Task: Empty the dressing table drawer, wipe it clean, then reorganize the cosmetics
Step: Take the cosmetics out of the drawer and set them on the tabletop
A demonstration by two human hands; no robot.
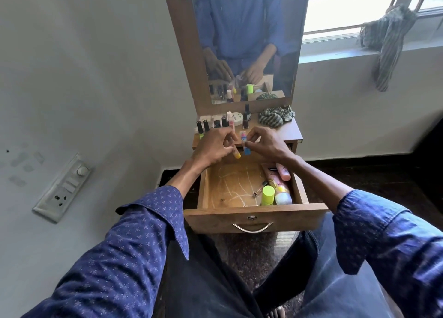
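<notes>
The wooden drawer (254, 212) is pulled out towards me, its floor streaked with white marks. At its right side lie a neon-yellow capped bottle (268, 195), a pink and yellow tube (280, 188), a pink bottle (284, 172) and a small thin vial (260, 187). Above the drawer's back, my left hand (213, 147) grips a small yellow-tipped stick (236, 154). My right hand (266, 144) pinches a small blue and pink item (245, 141). Several nail polish bottles (211, 126) and a white jar (236, 118) stand on the table top (287, 130).
A striped green cloth (275, 117) lies bunched at the back right of the table top, below the mirror (247, 42). A wall switch panel (63, 188) is to the left. Another striped cloth (388, 39) hangs from the window sill. My knees sit under the drawer.
</notes>
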